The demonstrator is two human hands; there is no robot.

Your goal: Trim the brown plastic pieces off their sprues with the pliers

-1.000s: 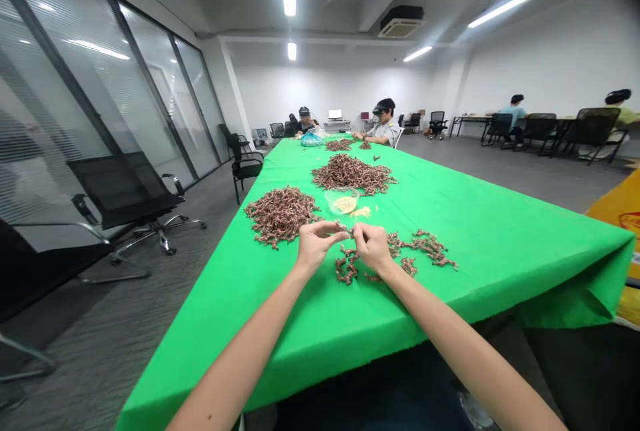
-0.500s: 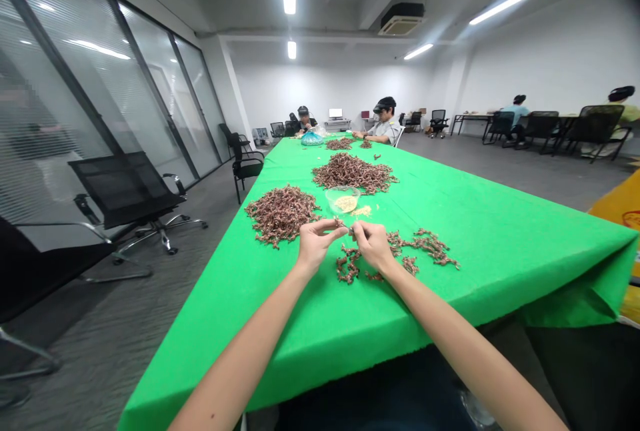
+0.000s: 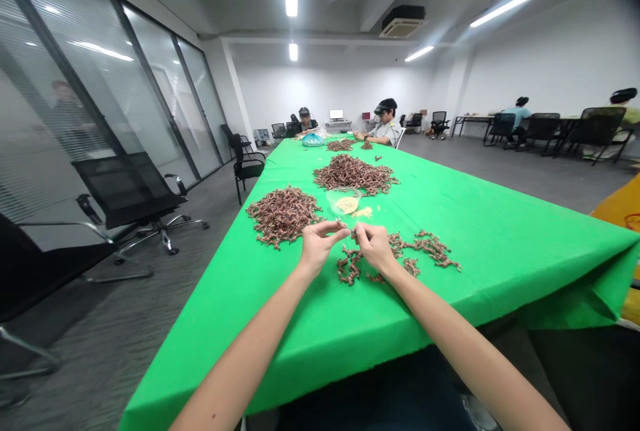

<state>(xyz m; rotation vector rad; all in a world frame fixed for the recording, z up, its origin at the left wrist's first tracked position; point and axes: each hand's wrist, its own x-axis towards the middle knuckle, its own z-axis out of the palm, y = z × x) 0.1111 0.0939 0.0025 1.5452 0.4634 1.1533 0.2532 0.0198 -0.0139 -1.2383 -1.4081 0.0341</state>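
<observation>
My left hand is closed in a pinch, with a small reddish-brown knobbly piece at its fingertips. My right hand is beside it, thumb and fingers pressed together on a small dark bit. The fingertips of both hands almost meet above the green cloth. Loose knobbly, twig-like brown pieces lie under and around my right hand, and more are spread to its right. Just beyond my fingers stands a clear plastic bowl with pale yellowish bits in it.
A heap of brown pieces lies left of the bowl, and a larger heap behind it. Pale crumbs are on the green cloth. Farther along the table sit two people, near a blue plastic bag. Office chairs stand at left.
The view has shifted very slightly. My hands keep the same pinched pose at the same spot. Behind the glass at left, a blurred figure appears in a different place.
</observation>
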